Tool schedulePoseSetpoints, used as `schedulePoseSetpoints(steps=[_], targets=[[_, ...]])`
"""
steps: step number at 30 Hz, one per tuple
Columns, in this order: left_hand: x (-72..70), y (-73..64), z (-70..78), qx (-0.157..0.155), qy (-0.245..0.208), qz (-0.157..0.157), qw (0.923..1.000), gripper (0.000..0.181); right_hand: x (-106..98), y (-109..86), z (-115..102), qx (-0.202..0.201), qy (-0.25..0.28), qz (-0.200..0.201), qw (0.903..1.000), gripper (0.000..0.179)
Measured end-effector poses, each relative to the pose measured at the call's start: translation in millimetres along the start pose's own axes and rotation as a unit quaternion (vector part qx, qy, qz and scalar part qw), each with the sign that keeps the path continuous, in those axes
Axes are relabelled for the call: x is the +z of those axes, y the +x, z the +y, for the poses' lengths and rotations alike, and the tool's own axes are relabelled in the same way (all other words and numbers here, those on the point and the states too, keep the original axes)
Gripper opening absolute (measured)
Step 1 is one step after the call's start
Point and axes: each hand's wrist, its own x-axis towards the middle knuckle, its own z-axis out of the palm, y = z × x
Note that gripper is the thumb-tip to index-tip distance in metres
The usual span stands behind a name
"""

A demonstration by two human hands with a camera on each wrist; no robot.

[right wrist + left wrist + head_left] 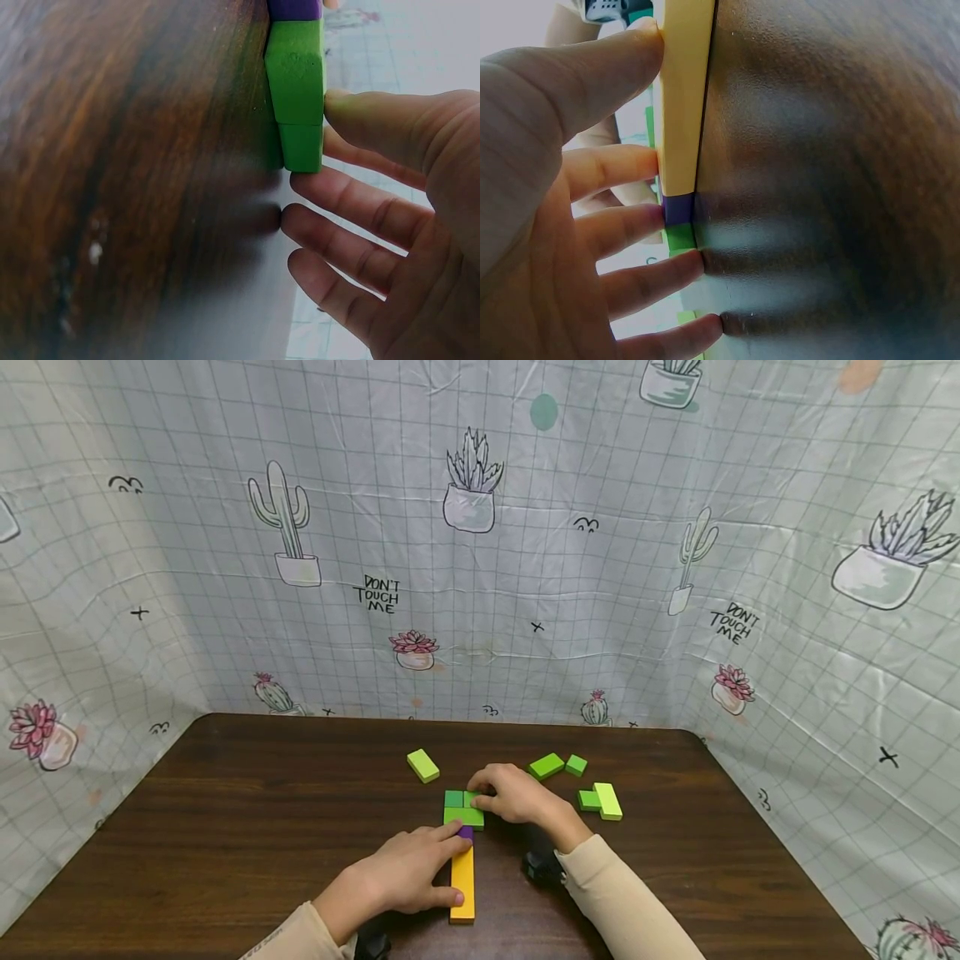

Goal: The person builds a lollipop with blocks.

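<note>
A long orange-yellow block (467, 868) lies on the table, with a small purple block (466, 833) at its far end. Beyond the purple one, a green block (464, 817) lies crosswise. Behind that sit a darker green block (453, 798) and a small green block (468, 797), side by side. My left hand (408, 868) is spread along the row's left side; its thumb touches the yellow block and fingertips touch around the purple and green ones. My right hand (513, 793) has its thumb and fingers around the small green block, partly covering it.
Loose blocks lie behind and right: a yellow-green block (423, 766), a green block (546, 766), a small green cube (576, 765), another green block (588, 800) against a yellow-green block (608, 802). A patterned curtain (487, 577) surrounds the dark wooden table (262, 810).
</note>
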Motion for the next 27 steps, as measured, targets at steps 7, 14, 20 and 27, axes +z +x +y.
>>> schedulePoseSetpoints(steps=[7, 14, 20, 27], targets=[[-1.5, -0.5, 1.2, 0.004, 0.0, 0.005, 1.0, 0.065, -0.2, 0.2, -0.1, -0.001, 0.0, 0.0, 1.0, 0.023], [-1.8, -0.2, 1.2, 0.004, -0.003, 0.002, 1.0, 0.065, -0.3, 0.3, -0.1, -0.002, -0.002, -0.001, 1.0, 0.023], [-1.5, -0.5, 1.6, 0.005, -0.002, 0.005, 1.0, 0.065, -0.2, 0.4, 0.1, -0.002, -0.001, 0.0, 1.0, 0.023], [-2.2, -1.1, 2.5, 0.004, -0.003, 0.007, 1.0, 0.064, 0.6, 0.3, 0.1, -0.002, 0.0, 0.001, 1.0, 0.023]])
